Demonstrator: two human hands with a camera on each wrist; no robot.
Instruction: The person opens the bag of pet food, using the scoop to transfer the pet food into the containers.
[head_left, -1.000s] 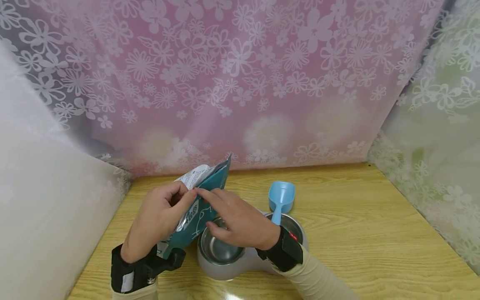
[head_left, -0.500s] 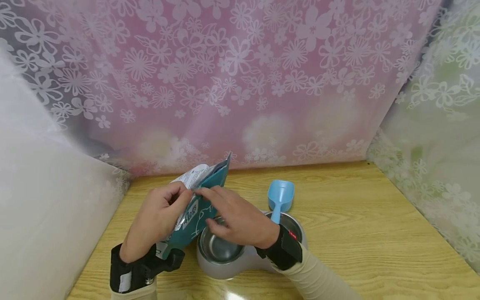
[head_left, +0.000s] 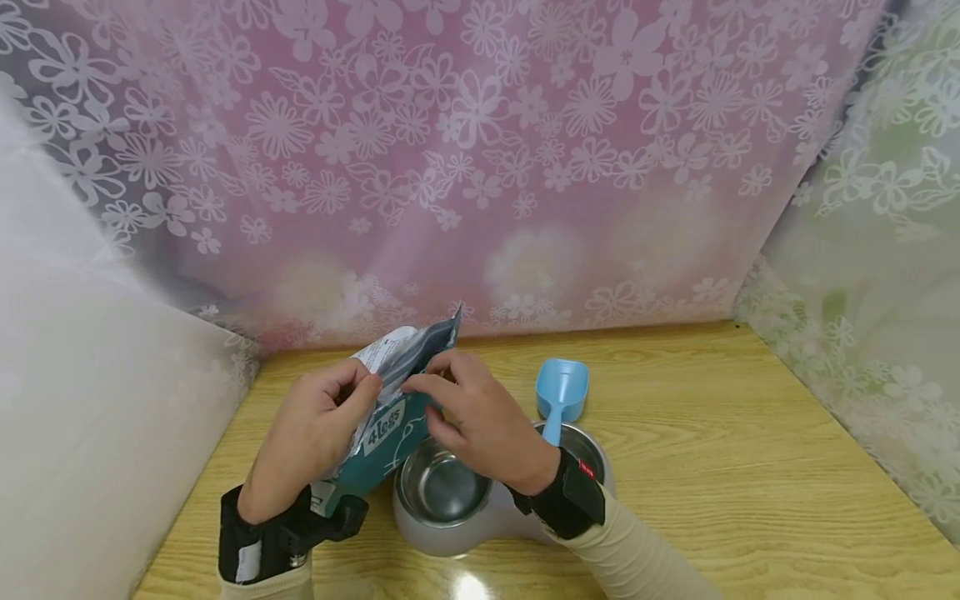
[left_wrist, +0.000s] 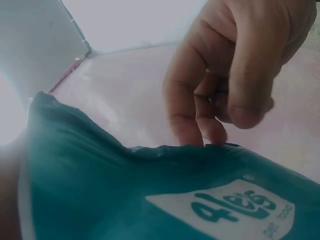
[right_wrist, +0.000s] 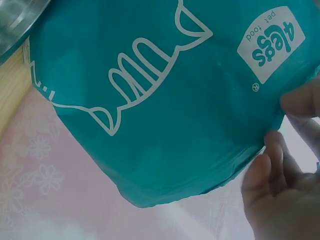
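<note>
Right hand (head_left: 480,421) now higher, both hands' fingers pinching glossy teal pouch (head_left: 378,437) mouth.

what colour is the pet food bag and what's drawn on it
The pet food bag is teal with a white fish-skeleton outline and a white logo patch; the right wrist view shows it best.

Glossy teal plastic pouch (head_left: 378,437), shiny metal bowl (head_left: 442,492), matt blue plastic scoop (head_left: 561,393), varnished wood table (head_left: 712,450)

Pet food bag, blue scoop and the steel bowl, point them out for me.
pet food bag (head_left: 375,454): head view, teal front beside the logo.
blue scoop (head_left: 564,387): head view, its cup.
steel bowl (head_left: 442,490): head view, inner bottom.
</note>
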